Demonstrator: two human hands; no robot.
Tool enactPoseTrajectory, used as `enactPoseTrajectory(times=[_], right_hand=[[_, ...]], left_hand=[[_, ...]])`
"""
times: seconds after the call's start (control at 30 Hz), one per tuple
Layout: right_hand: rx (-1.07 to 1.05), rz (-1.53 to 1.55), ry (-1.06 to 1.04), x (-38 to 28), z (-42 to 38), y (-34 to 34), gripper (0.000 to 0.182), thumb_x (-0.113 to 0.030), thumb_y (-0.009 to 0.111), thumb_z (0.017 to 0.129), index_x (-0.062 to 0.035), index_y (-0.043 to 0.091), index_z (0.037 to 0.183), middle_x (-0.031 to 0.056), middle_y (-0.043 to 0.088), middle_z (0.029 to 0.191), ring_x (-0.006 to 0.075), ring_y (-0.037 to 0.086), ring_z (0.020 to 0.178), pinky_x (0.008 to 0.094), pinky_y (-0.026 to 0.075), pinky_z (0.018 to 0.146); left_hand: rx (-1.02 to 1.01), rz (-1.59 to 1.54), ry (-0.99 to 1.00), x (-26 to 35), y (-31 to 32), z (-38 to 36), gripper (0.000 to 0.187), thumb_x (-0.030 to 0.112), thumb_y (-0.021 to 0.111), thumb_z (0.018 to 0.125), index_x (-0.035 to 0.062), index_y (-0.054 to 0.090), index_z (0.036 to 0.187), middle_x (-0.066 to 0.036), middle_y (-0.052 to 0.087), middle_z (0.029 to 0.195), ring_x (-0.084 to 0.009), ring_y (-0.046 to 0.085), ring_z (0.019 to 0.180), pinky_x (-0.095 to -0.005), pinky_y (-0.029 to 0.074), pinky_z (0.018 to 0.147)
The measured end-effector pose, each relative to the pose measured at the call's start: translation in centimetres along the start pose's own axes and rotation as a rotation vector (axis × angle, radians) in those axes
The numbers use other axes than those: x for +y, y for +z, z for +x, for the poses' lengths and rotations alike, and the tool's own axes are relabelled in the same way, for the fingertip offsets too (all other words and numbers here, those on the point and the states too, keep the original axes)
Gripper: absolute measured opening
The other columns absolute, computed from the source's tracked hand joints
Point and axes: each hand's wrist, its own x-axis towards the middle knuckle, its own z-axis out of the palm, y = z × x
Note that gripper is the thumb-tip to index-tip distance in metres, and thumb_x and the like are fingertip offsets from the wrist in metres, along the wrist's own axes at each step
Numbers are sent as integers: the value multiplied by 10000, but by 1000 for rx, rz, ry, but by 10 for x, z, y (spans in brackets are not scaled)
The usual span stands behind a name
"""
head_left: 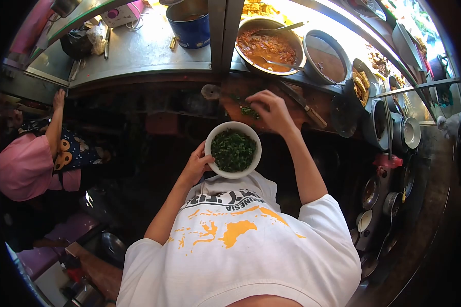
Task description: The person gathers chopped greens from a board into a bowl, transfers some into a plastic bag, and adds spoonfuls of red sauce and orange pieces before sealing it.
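The left hand (195, 165) is raised at chest height, arm bent, its grip clamped on the near-left rim of a white bowl (216, 139) filled with chopped greens (233, 150). The bowl hangs level in the air, just short of the tabletop (138, 53) edge.

Just beyond the bowl, the right hand (272, 111) reaches forward with the arm nearly straight, palm down, fingers curled together over a small heap of loose greens (249, 111) on a wooden cutting board (235, 105); whether that grip actually pinches any greens cannot be told. Right of that hand a knife (303, 105) lies slanted across the board.

Beyond the board a vertical post (221, 30) crosses the view and hides part of the tabletop. Past it to the right sits a pan of orange curry (265, 47) with spoons in it, then a dark pot (327, 61). Further left stands a blue pot (192, 28).

Well apart to the left, a person in a pink cap (23, 166) leans with one hand on the tabletop.
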Motion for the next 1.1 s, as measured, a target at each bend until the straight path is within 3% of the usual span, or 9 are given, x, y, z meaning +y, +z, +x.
enactPoseTrajectory(times=[0.07, 0.17, 0.37, 0.47, 0.57, 0.7, 0.8, 0.93, 1.1], right_hand=[[107, -106, 39, 43, 11, 1, 171, -36, 636, 849, -61, 705, 1004, 136, 632, 1031, 329, 631, 852, 407, 506, 804], [294, -369, 21, 105, 20, 22, 192, -96, 623, 866, -65, 682, 1047, 147, 629, 1028, 365, 589, 945, 446, 450, 903], [133, -200, -96, 58, 31, 66, 192, -191, 677, 812, -88, 675, 974, 139, 619, 990, 354, 556, 975, 439, 439, 913], [-264, -320, -32, 33, 22, 57, 190, -126, 680, 778, -71, 659, 959, 138, 629, 1048, 334, 563, 1042, 402, 452, 906], [-366, -177, -78, 31, 9, 29, 216, -46, 630, 766, -69, 662, 978, 138, 630, 1051, 329, 562, 1054, 401, 450, 922], [26, -273, 25, 41, 2, 1, 375, 107, 484, 741, -63, 668, 1021, 150, 616, 1083, 348, 549, 1090, 425, 427, 979], [140, -305, 7, 61, 2, 13, 419, 129, 456, 716, -57, 664, 1028, 154, 613, 1082, 359, 544, 1099, 432, 422, 989], [-304, -274, 34, 53, -4, 16, 550, 164, 439, 664, -72, 633, 1122, 156, 573, 1172, 391, 486, 1168, 445, 412, 998], [-64, -361, 109, 58, -25, -24, 622, 141, 482, 647, -80, 558, 1222, 184, 519, 1235, 406, 461, 1190, 456, 399, 1007]], left_hand=[[-26, 8, -29, -5, -4, 0, 640, -11, 555, 766, 84, 440, 1388, -69, 603, 1141, -174, 625, 1002, -357, 584, 799], [-39, 47, -67, -12, -13, 1, 636, -3, 555, 760, 91, 452, 1380, -62, 606, 1133, -170, 627, 991, -349, 580, 788], [-13, 73, -138, -36, -30, 18, 637, -4, 551, 756, 103, 457, 1377, -66, 595, 1148, -186, 625, 1007, -368, 579, 796], [16, 95, -137, -39, -32, 31, 641, -32, 537, 762, 103, 443, 1382, -82, 575, 1170, -212, 623, 1032, -404, 578, 834], [43, 76, -109, -41, -32, 39, 648, -24, 544, 761, 115, 442, 1387, -80, 575, 1179, -216, 624, 1026, -404, 574, 837], [41, 47, -90, -40, -32, 51, 662, -15, 547, 760, 128, 435, 1397, -78, 572, 1189, -220, 621, 1041, -413, 566, 850], [28, 69, -83, -37, -30, 52, 677, -10, 550, 759, 135, 426, 1408, -78, 574, 1185, -222, 622, 1044, -420, 562, 857], [32, 62, -56, -38, -28, 54, 694, -5, 555, 759, 140, 414, 1422, -77, 582, 1171, -220, 631, 1025, -419, 564, 856], [44, 39, -28, -38, -28, 57, 674, 17, 567, 757, 124, 430, 1408, -59, 604, 1125, -194, 639, 978, -380, 590, 790]])
